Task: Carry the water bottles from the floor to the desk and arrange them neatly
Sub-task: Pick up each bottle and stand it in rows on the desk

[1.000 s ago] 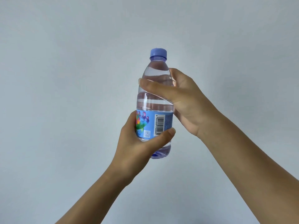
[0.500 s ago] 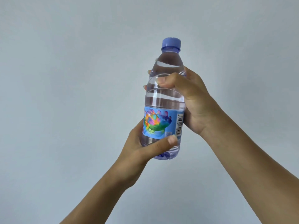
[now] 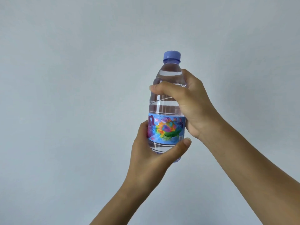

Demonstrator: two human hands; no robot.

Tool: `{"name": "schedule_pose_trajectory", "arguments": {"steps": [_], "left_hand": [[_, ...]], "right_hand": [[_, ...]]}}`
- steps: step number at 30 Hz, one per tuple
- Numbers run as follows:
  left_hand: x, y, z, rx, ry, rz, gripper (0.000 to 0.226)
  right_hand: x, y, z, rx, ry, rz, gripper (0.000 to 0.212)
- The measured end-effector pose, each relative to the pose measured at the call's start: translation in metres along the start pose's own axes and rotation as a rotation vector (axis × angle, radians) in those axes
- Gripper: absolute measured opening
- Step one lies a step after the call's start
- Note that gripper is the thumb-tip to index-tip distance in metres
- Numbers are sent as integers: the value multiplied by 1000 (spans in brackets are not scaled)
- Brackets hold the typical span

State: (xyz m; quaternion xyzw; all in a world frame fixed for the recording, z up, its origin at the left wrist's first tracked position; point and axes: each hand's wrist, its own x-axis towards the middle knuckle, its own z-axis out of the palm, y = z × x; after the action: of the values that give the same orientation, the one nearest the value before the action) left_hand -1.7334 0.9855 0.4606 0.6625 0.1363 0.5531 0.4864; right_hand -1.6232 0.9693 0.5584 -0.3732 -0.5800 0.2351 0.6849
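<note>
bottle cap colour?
Light purple-blue cap on the water bottle, clearest in the head view.

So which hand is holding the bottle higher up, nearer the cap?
The right hand, wrapped around the water bottle at its clear upper body just below the cap; the left hand grips near the base, below the label.

Clear water bottle (image 3: 167, 109) — blue cap, colourful blue label — upright, full, held aloft against pale background.
</note>
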Motion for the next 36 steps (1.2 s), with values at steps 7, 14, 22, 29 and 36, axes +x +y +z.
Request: {"name": "schedule_pose_trajectory", "arguments": {"steps": [7, 14, 22, 29, 36], "left_hand": [[-5, -2, -12, -241, -232, -149, 65], [-9, -5, -11, -222, -199, -101, 35], [-14, -5, -4, -60, -20, -73, 60], [-18, -5, -12, -208, -161, -147, 61], [-22, -5, -7, -140, -194, -172, 48]], "right_hand": [[0, 5, -11, 224, -209, 73, 29], [-3, 4, -11, 144, -264, 63, 29], [-11, 5, 1, -61, -20, 30, 45], [-11, 8, -13, 188, -164, 91, 29], [-15, 10, -22, 233, -302, 103, 45]]}}
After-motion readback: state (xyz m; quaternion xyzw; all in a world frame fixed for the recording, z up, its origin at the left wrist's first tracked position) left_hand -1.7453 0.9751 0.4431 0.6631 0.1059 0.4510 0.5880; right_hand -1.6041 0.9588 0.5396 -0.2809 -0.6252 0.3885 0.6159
